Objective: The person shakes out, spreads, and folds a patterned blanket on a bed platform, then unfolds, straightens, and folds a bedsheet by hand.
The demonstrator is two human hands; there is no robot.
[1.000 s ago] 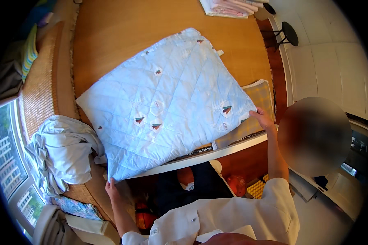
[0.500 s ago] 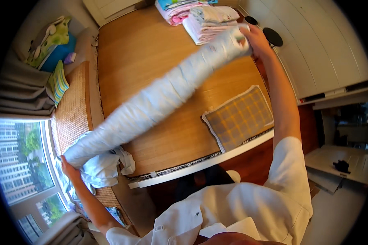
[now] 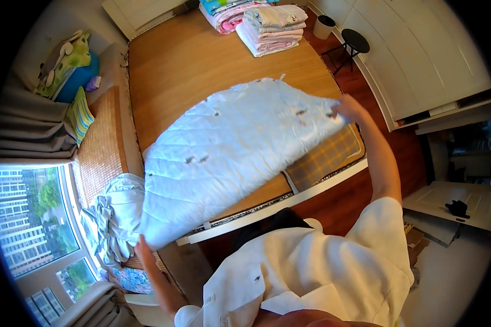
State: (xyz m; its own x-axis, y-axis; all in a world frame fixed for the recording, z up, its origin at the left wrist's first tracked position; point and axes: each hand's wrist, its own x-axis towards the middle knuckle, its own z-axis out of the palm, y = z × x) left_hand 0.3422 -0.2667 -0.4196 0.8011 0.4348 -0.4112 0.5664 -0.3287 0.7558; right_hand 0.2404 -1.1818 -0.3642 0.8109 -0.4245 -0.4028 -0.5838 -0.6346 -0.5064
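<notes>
A pale blue quilt (image 3: 229, 141) with small dark printed figures spreads out in front of me over the bed, its far edge bowed upward. My left hand (image 3: 143, 248) is closed on its near left corner, beside the window ledge. At the right, my right hand (image 3: 350, 109) grips the opposite corner, with the arm stretched out. The quilt covers part of a grey and yellow checked pillow mat (image 3: 333, 152) near the bed's front edge. Bare tan bed surface (image 3: 169, 60) shows beyond the quilt.
Folded pink and white bedding (image 3: 270, 32) is stacked at the bed's far end. A crumpled light sheet (image 3: 123, 199) lies on the window ledge, left. Right of the bed stand a black stool (image 3: 355, 41), a bin (image 3: 324, 26) and a white wardrobe (image 3: 420, 60).
The quilt, a long narrow roll stretched between my hands before, has opened out into a broad sheet. My right hand has come down and nearer; my left hand has moved right and nearer.
</notes>
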